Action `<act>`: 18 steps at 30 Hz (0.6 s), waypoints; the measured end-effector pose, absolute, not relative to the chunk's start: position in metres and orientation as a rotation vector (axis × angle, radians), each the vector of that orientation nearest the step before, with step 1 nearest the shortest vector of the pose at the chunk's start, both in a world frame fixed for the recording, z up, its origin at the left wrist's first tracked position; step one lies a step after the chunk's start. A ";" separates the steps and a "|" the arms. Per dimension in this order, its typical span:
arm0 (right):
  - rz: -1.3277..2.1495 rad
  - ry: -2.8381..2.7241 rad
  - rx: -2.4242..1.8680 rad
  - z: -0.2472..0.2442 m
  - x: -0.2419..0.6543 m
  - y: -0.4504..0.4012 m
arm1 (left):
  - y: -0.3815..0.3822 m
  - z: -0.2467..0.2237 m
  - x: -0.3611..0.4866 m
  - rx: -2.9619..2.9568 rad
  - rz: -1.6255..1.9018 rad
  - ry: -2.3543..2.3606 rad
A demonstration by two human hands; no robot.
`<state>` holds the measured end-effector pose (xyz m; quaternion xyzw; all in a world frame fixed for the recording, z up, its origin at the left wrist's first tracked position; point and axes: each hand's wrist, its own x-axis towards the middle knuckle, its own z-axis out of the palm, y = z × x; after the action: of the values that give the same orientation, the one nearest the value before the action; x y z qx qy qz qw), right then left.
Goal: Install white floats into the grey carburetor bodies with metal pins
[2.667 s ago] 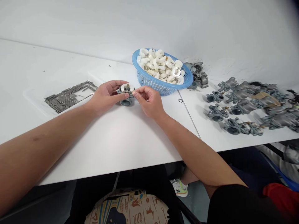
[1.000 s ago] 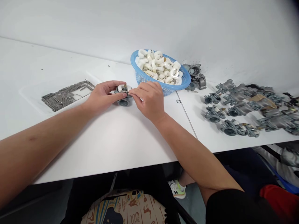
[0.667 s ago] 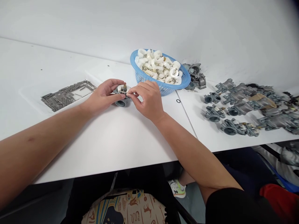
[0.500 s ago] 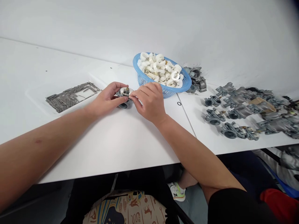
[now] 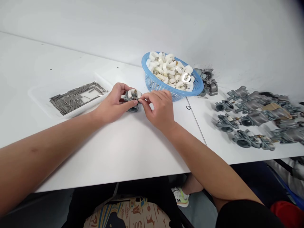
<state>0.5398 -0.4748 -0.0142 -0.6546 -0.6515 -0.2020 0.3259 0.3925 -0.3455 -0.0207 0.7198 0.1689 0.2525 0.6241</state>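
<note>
head view: our left hand (image 5: 115, 103) clamps the carburetor body (image 5: 133, 109), between both hands. our right hand (image 5: 160, 109) has uncurled slightly beside it; the thin pin no longer shows clearly, perhaps seated deeper. whether those fingertips grip anything, we cannot tell.

Between your hands, the part's body (image 5: 133, 109) is dull grey metal, its curved insert (image 5: 129, 93) smooth white plastic. Beyond your right hand (image 5: 159, 109), the basket (image 5: 152, 79) is smooth blue plastic with a soft sheen, its white pieces (image 5: 169, 72) milky plastic. Left of your left hand (image 5: 117, 103), the tray (image 5: 39, 95) looks like translucent plastic, its pins (image 5: 66, 101) bare metal. Well right of your right hand, the castings (image 5: 254, 118) are matt metal. Beneath your hands, the tabletop (image 5: 109, 155) is smooth, faintly glossy.
</note>
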 end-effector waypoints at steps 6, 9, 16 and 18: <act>-0.278 -1.630 -1.547 -0.017 0.540 -0.475 | -0.347 -0.030 0.393 1.845 0.592 0.425; -0.312 -1.617 -1.560 -0.017 0.541 -0.472 | -0.346 -0.033 0.394 1.816 0.557 0.425; -0.392 -1.652 -1.493 -0.016 0.546 -0.468 | -0.340 -0.039 0.394 1.724 0.490 0.413; -0.423 -1.658 -1.471 -0.017 0.547 -0.469 | -0.339 -0.040 0.395 1.710 0.485 0.387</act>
<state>0.5473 -0.4687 -0.0169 -0.5892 -0.6640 -0.1694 0.4281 0.3945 -0.3386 -0.0405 0.7418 0.1680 0.2102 0.6143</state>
